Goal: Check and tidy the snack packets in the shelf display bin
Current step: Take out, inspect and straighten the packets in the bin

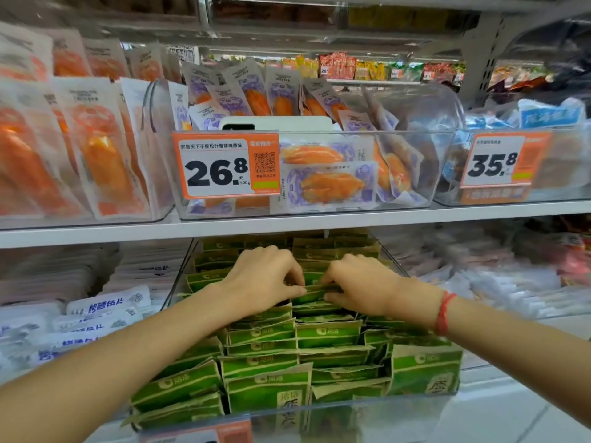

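Note:
A clear display bin (377, 407) on the lower shelf holds several rows of green and tan snack packets (326, 334) standing upright. My left hand (265, 276) and my right hand (361, 286) reach into the middle of the bin. Both pinch the top edge of one green packet (315, 290) between their fingertips. A red string bracelet sits on my right wrist. The fingertips partly hide the packet's top.
Above, a clear bin (319, 206) with a 26.8 price tag (225, 164) holds orange and purple packets. The white shelf edge (287, 223) runs just above my hands. White and blue packets (105, 308) lie to the left, pale packets (499, 292) to the right.

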`<move>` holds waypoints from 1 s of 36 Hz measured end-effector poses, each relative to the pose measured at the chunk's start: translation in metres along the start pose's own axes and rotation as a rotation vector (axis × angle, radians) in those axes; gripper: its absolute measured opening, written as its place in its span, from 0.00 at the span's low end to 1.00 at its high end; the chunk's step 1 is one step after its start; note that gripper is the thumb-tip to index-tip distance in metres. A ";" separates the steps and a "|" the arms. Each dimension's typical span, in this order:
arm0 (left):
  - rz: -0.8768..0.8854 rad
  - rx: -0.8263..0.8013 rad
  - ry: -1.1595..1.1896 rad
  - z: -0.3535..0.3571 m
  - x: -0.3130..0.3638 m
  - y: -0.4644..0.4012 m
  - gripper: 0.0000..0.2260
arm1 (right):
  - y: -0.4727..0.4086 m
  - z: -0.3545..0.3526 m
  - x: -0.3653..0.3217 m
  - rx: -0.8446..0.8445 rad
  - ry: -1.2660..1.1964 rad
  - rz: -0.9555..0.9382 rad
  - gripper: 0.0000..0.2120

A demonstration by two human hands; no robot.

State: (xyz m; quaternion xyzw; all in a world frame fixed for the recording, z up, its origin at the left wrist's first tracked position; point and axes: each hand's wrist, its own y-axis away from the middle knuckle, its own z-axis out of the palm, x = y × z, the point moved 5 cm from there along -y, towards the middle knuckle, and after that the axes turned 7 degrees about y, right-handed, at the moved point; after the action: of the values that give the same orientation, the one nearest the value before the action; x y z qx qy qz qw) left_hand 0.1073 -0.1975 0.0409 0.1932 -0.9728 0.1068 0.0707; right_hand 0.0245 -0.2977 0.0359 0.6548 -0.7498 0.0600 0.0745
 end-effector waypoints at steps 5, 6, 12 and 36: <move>-0.099 0.207 0.117 -0.020 -0.010 0.005 0.10 | 0.035 -0.008 0.011 0.093 -0.122 0.058 0.21; -0.120 0.203 0.109 -0.020 -0.012 0.004 0.11 | 0.041 -0.008 0.012 0.087 -0.110 0.073 0.23; -0.150 0.059 0.029 -0.003 -0.010 -0.013 0.16 | 0.051 0.016 0.026 -0.199 -0.145 0.223 0.36; -0.059 0.504 0.201 -0.046 0.028 0.060 0.07 | 0.048 0.015 0.030 0.041 -0.361 0.263 0.38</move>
State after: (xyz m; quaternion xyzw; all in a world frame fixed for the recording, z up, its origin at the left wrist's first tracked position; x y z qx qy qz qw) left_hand 0.0627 -0.1430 0.0798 0.2212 -0.8976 0.3622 0.1195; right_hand -0.0277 -0.3234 0.0268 0.5527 -0.8286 -0.0337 -0.0825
